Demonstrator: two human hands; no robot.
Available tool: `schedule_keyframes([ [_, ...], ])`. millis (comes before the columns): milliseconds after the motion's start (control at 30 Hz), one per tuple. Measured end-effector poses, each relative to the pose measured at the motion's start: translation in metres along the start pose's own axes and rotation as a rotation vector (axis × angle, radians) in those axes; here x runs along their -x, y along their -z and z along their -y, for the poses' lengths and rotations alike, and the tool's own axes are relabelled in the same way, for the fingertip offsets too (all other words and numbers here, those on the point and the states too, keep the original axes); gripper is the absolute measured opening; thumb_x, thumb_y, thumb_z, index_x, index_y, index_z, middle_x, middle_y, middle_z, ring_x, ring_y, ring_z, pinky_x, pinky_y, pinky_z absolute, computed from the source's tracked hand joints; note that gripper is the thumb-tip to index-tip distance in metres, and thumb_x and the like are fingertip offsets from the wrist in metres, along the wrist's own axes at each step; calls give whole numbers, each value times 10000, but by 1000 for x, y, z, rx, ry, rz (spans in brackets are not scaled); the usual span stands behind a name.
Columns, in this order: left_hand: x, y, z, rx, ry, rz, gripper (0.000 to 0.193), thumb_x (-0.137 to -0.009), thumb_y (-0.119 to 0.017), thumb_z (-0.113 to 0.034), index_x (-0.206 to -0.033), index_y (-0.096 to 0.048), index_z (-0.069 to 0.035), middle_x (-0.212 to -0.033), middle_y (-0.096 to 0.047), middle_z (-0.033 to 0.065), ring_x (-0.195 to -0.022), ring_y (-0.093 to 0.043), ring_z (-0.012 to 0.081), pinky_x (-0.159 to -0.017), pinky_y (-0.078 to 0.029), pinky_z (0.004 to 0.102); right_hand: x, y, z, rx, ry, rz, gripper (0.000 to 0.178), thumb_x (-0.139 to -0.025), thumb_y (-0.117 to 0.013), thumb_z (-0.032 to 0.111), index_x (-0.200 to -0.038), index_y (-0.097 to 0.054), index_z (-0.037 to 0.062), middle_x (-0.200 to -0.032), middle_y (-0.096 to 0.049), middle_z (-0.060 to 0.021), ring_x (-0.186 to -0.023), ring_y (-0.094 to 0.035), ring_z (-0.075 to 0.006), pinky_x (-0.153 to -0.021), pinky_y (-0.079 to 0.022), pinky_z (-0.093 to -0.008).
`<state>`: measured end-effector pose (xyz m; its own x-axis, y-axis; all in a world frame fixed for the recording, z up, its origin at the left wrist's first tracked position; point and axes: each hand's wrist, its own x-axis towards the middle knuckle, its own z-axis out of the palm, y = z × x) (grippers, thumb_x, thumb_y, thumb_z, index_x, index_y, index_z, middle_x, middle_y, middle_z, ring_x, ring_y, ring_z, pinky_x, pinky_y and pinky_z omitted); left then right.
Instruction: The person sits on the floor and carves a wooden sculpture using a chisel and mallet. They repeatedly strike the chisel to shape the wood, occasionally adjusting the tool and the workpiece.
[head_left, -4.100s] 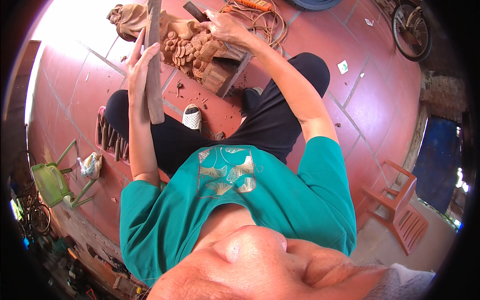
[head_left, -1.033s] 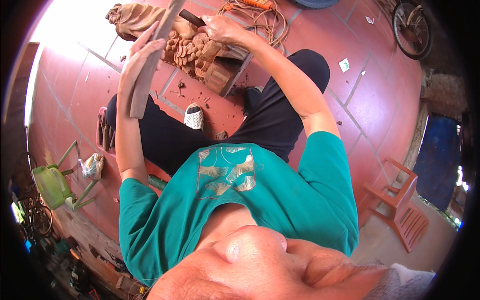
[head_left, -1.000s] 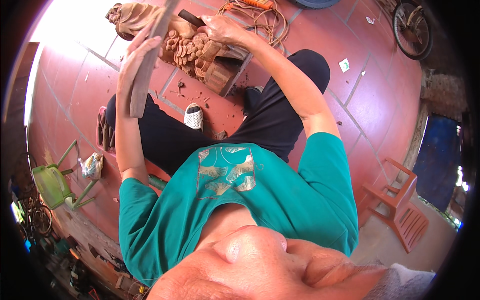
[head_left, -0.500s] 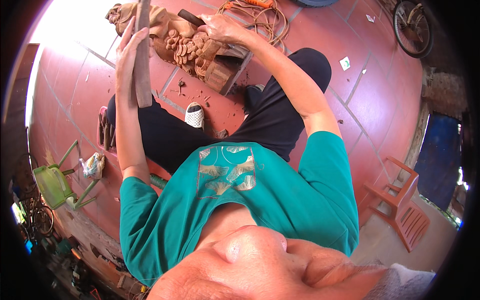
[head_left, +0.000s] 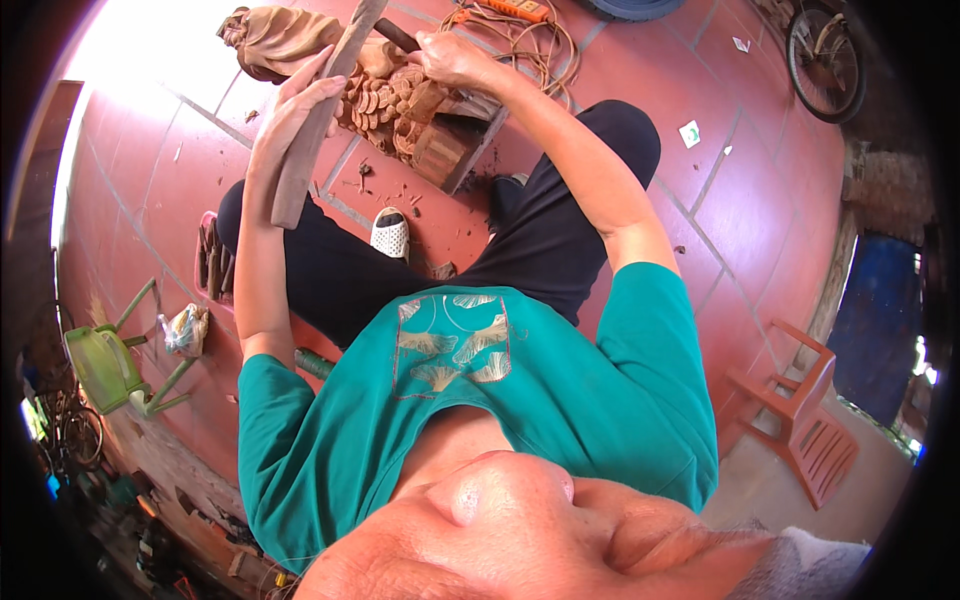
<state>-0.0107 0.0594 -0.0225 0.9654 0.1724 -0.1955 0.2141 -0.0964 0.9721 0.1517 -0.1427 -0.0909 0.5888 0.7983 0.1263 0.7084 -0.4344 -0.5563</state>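
My left hand is closed around a long flat wooden club, held slanting with its upper end leaning right toward a dark chisel handle. My right hand grips that chisel over the carving; its blade is hidden. Beneath both hands a brown wood carving lies on its side on the floor, with smooth folds at its far left part and dense scale-like relief in the middle. A blocky base forms its near right end, between my spread legs.
Wood chips litter the red tiles near my white shoe. An orange power strip and coiled cord lie beyond the carving. A pink tray of tools is by my left knee, a green chair at left, a brown chair at right.
The club has tilted, its upper end swinging right to the chisel handle. My left hand has shifted right with it. My right hand has moved slightly right, still gripping the chisel.
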Motion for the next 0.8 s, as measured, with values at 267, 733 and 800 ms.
schedule_keyframes([
  [267,-1,-1,-10,66,-100,-196,708,-884,-721,-291,-1489,-440,-54,-869,-650,43,-616,-587,75,-523,-477,226,3,5,7,-52,-33,11,351,-937,-604,216,-1189,-603,-29,-967,-687,-295,-925,-668,-457,-773,-535,-512],
  [733,1,-14,-8,-7,-14,-22,626,-926,-655,-278,-1494,-461,-99,-824,-605,52,-599,-556,89,-489,-443,219,-4,0,-18,70,-71,67,384,-933,-623,253,-1242,-604,27,-990,-685,-297,-962,-667,-447,-815,-533,-510],
  [800,4,-10,-13,94,-76,-122,626,-929,-648,-288,-1495,-458,-99,-790,-599,47,-580,-546,82,-484,-430,217,6,10,6,-55,-68,72,401,-937,-622,259,-1269,-591,38,-995,-686,-295,-967,-667,-445,-815,-534,-511],
])
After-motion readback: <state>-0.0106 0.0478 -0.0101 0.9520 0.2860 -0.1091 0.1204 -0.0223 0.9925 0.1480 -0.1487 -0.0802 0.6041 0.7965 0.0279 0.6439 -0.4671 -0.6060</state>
